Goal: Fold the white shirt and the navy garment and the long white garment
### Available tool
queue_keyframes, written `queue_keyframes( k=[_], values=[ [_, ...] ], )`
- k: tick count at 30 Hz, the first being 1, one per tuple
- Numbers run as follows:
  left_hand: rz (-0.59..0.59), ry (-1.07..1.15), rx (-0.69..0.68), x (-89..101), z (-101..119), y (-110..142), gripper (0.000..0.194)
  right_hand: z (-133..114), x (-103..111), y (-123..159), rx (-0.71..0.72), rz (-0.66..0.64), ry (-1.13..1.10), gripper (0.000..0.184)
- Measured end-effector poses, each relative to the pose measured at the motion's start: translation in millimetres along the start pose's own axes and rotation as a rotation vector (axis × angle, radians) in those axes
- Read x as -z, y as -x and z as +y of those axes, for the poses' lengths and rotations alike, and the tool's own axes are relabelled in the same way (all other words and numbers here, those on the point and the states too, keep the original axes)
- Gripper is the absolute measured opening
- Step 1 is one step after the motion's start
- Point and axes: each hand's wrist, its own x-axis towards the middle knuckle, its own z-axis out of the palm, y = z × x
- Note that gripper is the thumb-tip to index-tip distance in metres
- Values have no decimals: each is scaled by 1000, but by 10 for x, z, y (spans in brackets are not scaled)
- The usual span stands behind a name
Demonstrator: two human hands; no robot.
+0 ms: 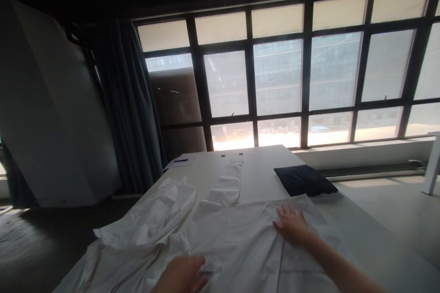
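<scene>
Fingers (283,213) spread apart, my right hand (292,226) lies flat on the white shirt (240,242), clamped on nothing. From my head camera, my left hand (180,275) sits at the bottom edge of the view, resting on the same cloth. Its fingers look close together, but I can't tell whether they're pinching anything. Smoothing like this goes best with a flat palm and light outward pressure, so no crease gets trapped under my hand.

The shirt spreads across the near end of the worktop (263,167), with one sleeve (225,184) stretched straight toward the window (278,78) and a bunched fold (147,215) on my left.

I count two hands, one shirt and one stretched sleeve. Past my right hand lies one dark folded cloth (305,180). At the far end, I count one sheet of paper (187,162), one blue pen (180,160) on it, and two round holes (232,154) in the worktop. One dark curtain (127,105) hangs to the left of the window.
</scene>
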Motion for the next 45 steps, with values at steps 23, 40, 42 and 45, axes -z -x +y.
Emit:
queue_keyframes(
  k=[23,40,42,45],
  values=[
    [171,-36,59,-564,-217,-1251,84,606,-193,48,-154,70,47,81],
    [263,463,160,38,-86,-1761,38,-695,130,38,-71,252,-106,31],
    [299,610,223,38,-35,-2008,41,-874,23,-4,-67,271,-155,23],
    [331,804,292,-5,-13,-2243,48,-907,-62,-41,-37,285,-225,17]
  ],
)
